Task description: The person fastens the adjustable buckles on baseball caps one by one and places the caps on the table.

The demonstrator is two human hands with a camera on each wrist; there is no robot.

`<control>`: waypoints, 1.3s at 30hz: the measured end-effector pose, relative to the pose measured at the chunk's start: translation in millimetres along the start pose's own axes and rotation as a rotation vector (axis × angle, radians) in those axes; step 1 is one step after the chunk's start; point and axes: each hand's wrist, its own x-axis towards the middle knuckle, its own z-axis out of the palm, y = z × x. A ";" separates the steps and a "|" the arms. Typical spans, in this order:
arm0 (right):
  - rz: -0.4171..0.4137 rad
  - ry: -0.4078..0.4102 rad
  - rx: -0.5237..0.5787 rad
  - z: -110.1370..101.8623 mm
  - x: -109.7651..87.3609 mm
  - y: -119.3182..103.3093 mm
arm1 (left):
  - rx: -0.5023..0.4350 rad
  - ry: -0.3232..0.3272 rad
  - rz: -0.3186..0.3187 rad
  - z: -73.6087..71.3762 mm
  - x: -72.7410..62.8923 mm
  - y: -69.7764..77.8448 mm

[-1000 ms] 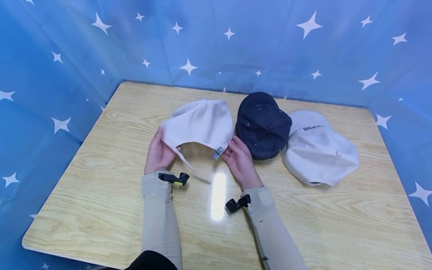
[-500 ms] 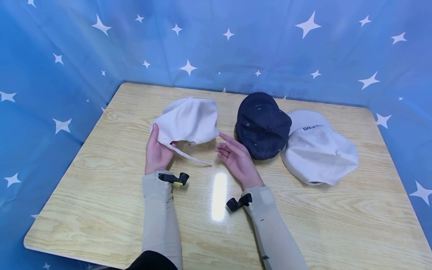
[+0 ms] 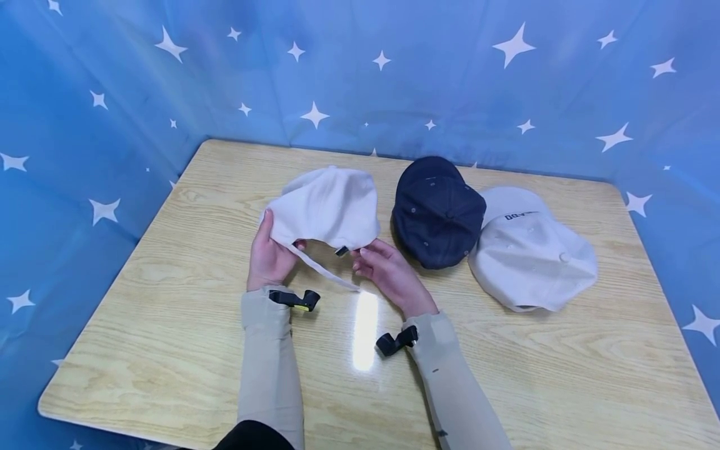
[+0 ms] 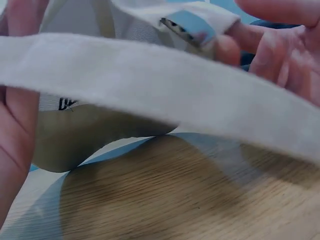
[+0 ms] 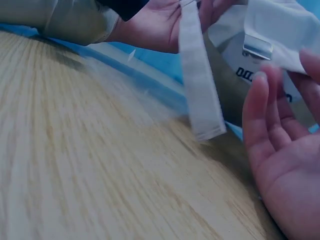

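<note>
A white baseball cap (image 3: 329,203) is held up over the table, its back opening toward me. My left hand (image 3: 272,257) grips its left edge, thumb outside and fingers reaching under. From that side the loose strap (image 3: 323,270) hangs down to the right, its free end unfastened; it crosses close in front of the left wrist camera. At the opening's other side is a metal buckle (image 5: 258,47). My right hand (image 3: 394,275) pinches the cap's edge beside the buckle, fingertips right at it. Dark lettering (image 5: 245,74) shows inside the cap.
To the right of the held cap lies a navy cap (image 3: 439,219), with another white cap (image 3: 534,256) touching it farther right. The wooden table (image 3: 169,312) backs onto a blue star-patterned curtain (image 3: 360,81).
The cap shifted left with the right fingers barely at its edge, then came back right. The right hand now pinches it by the buckle, which has turned. The strap's free end swung.
</note>
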 end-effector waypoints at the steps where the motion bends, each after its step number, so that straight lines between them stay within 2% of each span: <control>1: 0.001 -0.006 -0.016 0.4 -0.1 0.6 | -0.002 -0.009 0.000 -0.4 0.1 -0.5; 4: 0.003 -0.013 -0.039 1.2 -0.4 1.5 | 0.015 -0.048 -0.014 -1.6 0.9 -4.1; 6: 0.006 -0.004 -0.037 1.3 -0.4 1.8 | 0.063 -0.097 -0.031 -2.1 2.9 -8.2; 11: 0.011 0.055 -0.013 2.5 0.2 0.4 | 0.311 -0.227 -0.106 -0.1 9.6 -17.3; 14: 0.018 0.093 -0.009 3.4 -0.9 -0.5 | 0.435 -0.240 -0.159 1.2 9.0 -20.3; 19: 0.050 0.126 -0.036 4.8 -2.8 -1.2 | 0.535 -0.153 -0.217 0.7 4.9 -19.2; 22: 0.054 0.116 -0.044 5.0 -3.0 -1.4 | 0.560 -0.111 -0.185 -0.7 5.1 -17.5; 25: 0.062 0.108 -0.071 5.0 -3.2 -2.1 | 0.558 -0.048 -0.118 -0.9 6.4 -16.4; 29: 0.067 0.089 -0.118 4.2 -3.2 -2.6 | 0.505 0.075 -0.021 0.0 8.1 -15.9; 33: 0.048 0.067 -0.132 4.5 -2.5 -2.2 | 0.432 0.153 0.054 1.2 8.7 -15.4; 39: 0.042 0.081 -0.211 4.3 -1.4 -1.2 | 0.332 0.202 0.067 2.7 7.6 -14.6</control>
